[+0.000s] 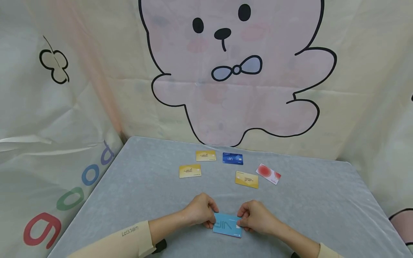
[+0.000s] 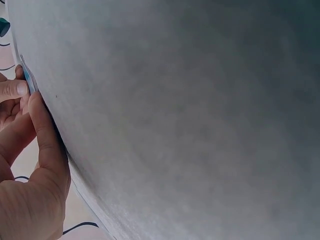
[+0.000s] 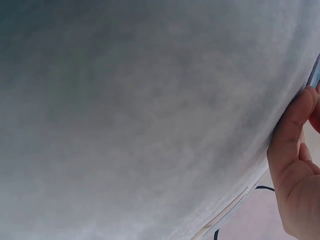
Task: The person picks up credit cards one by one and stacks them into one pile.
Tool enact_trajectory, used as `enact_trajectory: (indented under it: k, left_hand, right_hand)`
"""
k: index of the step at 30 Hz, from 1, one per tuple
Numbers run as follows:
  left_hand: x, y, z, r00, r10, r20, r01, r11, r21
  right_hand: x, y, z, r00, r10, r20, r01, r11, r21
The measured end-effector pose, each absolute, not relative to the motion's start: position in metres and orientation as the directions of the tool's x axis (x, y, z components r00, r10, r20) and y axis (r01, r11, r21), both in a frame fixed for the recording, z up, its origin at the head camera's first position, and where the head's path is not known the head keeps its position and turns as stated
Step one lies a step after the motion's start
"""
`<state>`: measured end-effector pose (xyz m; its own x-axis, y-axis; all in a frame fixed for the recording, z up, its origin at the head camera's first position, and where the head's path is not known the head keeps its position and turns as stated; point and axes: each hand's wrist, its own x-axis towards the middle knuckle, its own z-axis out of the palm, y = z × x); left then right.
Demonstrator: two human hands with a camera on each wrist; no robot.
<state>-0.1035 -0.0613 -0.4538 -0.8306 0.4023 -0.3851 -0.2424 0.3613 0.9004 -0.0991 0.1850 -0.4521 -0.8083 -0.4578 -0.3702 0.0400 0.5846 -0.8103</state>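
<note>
A light blue card (image 1: 227,225) with large letters and a small chip lies between the two hands, near the front of the table. My left hand (image 1: 201,210) pinches its left edge, and my right hand (image 1: 256,217) pinches the right edge. Seen edge-on in the left wrist view, the card (image 2: 31,82) shows thin layered edges, perhaps a stack; how many layers cannot be told. The left hand (image 2: 45,160) has thumb and finger at its near end. In the right wrist view only a sliver of card (image 3: 314,75) shows beyond the fingers of the right hand (image 3: 295,165).
Farther back on the grey cloth-covered table (image 1: 145,186) lie two yellow cards (image 1: 205,155), a dark blue card (image 1: 232,158), another yellow card (image 1: 246,179) and a white card with red circles (image 1: 268,173). A printed curtain (image 1: 274,100) hangs behind the table.
</note>
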Motion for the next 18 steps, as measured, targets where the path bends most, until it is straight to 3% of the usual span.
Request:
enact_trajectory:
  k: [18]
  left_hand:
    - [-0.1025,-0.0609,-0.4502,-0.828,0.392,-0.402,-0.258,0.371,0.892]
  right_hand:
    - [-0.0989,0.1845,-0.4522,-0.811,-0.454,-0.369,0.040,0.587,-0.809]
